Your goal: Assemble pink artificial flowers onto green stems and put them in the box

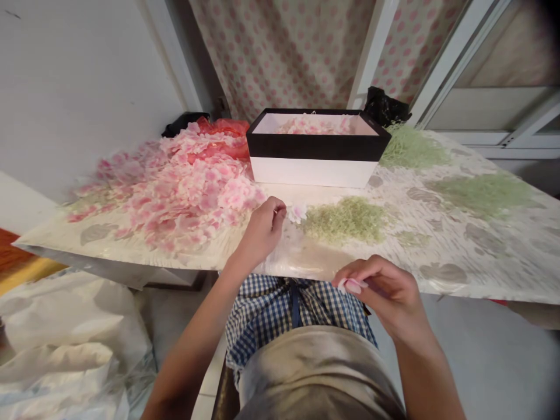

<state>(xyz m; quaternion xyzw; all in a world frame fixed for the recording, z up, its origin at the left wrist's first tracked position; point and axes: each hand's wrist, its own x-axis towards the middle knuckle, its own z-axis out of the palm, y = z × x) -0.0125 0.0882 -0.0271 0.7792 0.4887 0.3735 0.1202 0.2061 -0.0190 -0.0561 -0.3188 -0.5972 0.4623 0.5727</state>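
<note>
My left hand [268,224] is above the table between the pink pile and the green bits, its fingers pinched together; what they hold, if anything, is too small to make out. Just right of its fingertips lies a small whitish-pink flower [297,213]. My right hand [380,286] is at the table's front edge, closed on a pink petal piece [352,285] between thumb and fingers. Heaped on the left are many pink flowers [196,189]. A clump of thin green stems [350,220] lies in front of the box.
A black-rimmed white box [312,169] with pink flowers inside stands at the back of the patterned table [301,259]. More green clumps [483,192] lie on the right. Red plastic [227,137] and a black bag [385,106] are at the back. White sacks [74,326] rest below left.
</note>
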